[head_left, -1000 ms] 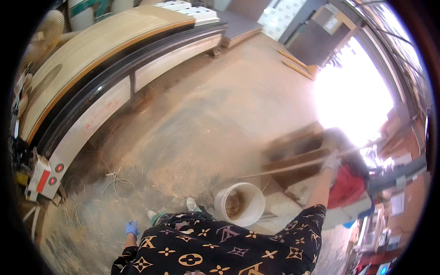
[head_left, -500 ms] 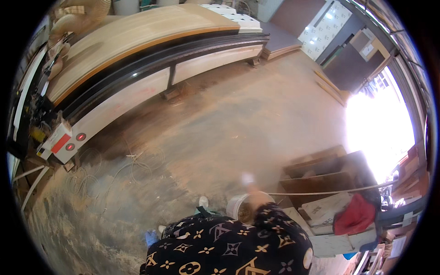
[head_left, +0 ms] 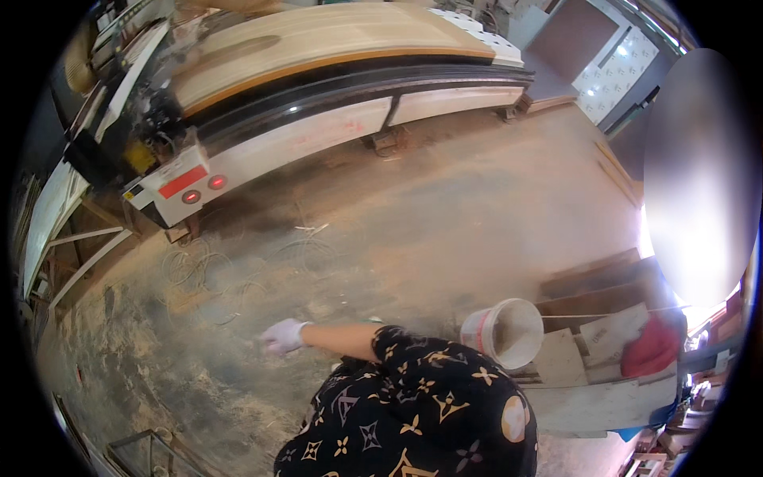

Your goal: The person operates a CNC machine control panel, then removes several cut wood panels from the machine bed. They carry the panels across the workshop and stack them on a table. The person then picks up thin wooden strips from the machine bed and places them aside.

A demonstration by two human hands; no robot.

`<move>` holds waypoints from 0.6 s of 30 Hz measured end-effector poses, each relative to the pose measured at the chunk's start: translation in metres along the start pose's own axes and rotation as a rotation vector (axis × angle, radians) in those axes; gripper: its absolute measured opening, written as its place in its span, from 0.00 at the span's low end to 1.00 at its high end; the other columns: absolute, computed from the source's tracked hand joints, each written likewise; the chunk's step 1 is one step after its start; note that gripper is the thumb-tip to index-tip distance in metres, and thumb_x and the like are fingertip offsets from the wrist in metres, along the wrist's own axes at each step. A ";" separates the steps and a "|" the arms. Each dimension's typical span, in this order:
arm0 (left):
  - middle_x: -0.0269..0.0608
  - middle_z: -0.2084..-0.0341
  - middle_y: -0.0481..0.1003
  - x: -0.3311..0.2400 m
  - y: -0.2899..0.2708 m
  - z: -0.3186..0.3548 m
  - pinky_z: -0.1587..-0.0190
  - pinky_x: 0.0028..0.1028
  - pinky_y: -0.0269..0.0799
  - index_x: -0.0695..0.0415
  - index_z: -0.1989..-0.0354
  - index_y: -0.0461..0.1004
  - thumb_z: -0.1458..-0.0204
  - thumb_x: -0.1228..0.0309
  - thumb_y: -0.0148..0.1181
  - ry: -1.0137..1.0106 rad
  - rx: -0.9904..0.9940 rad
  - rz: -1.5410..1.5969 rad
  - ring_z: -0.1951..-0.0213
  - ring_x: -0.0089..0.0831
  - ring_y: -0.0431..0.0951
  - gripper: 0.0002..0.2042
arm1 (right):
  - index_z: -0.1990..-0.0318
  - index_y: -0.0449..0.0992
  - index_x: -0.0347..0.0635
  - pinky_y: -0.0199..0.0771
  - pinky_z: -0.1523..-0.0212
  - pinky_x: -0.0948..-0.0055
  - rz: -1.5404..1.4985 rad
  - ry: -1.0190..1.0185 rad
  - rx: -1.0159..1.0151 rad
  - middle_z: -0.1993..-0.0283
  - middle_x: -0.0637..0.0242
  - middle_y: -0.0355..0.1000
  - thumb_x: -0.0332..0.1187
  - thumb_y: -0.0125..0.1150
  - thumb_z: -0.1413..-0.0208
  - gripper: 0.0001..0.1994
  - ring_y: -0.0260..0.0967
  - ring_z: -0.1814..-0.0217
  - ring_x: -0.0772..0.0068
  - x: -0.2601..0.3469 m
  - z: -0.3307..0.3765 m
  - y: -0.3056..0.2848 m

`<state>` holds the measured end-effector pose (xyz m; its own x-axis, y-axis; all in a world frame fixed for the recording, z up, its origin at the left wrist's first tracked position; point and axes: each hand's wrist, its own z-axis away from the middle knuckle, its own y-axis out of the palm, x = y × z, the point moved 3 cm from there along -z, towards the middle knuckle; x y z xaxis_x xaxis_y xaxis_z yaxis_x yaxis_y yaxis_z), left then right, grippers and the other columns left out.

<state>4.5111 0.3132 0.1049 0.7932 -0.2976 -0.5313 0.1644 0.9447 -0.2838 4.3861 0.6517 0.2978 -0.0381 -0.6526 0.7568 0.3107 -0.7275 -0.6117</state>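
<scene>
My right arm, in a black patterned sleeve, reaches across to the left. At its end my right hand (head_left: 282,337), in a pale glove, hangs over the dusty floor (head_left: 381,266). Its fingers are blurred and partly bent, and I see nothing clear in them. A white bucket (head_left: 479,330) is to the right of my sleeve, tipped so that its mouth faces right. What supports it is hidden. My left hand is out of sight.
A long machine bed (head_left: 318,131) carries a wooden sheet (head_left: 342,36) across the far left. Loose cable coils (head_left: 195,266) lie on the floor. Leaning boards (head_left: 592,282) and a red cloth (head_left: 648,347) are at right. A dark metal frame (head_left: 147,453) stands at lower left.
My right hand has swung from beside the bucket far out to the left. The view has turned left. The bucket now shows tipped, farther right in the picture.
</scene>
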 end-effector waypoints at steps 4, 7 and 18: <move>0.46 0.63 0.72 0.010 -0.090 -0.030 0.61 0.32 0.66 0.63 0.55 0.67 0.50 0.64 0.53 -0.040 -0.104 0.223 0.64 0.34 0.70 0.18 | 0.52 0.68 0.47 0.65 0.52 0.60 0.132 0.456 0.135 0.54 0.55 0.69 0.47 0.49 0.54 0.22 0.65 0.51 0.54 -0.099 0.008 0.023; 0.46 0.64 0.72 -0.013 -0.164 -0.047 0.60 0.33 0.66 0.63 0.56 0.68 0.50 0.63 0.53 0.049 -0.144 0.327 0.64 0.35 0.70 0.18 | 0.51 0.67 0.46 0.62 0.49 0.64 0.222 0.747 0.235 0.52 0.54 0.66 0.44 0.48 0.51 0.21 0.64 0.50 0.56 -0.182 0.041 0.012; 0.49 0.64 0.74 -0.187 -0.308 -0.204 0.57 0.34 0.66 0.64 0.57 0.68 0.52 0.59 0.54 0.117 -0.482 0.079 0.62 0.40 0.73 0.20 | 0.54 0.70 0.35 0.61 0.48 0.60 0.242 0.776 -0.059 0.51 0.45 0.66 0.41 0.45 0.49 0.20 0.61 0.45 0.49 -0.156 -0.296 -0.034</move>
<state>4.1928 0.0496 0.1285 0.7167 -0.2674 -0.6440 -0.2050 0.8020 -0.5611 4.1006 0.7152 0.1326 -0.6306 -0.7381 0.2400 0.3453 -0.5437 -0.7649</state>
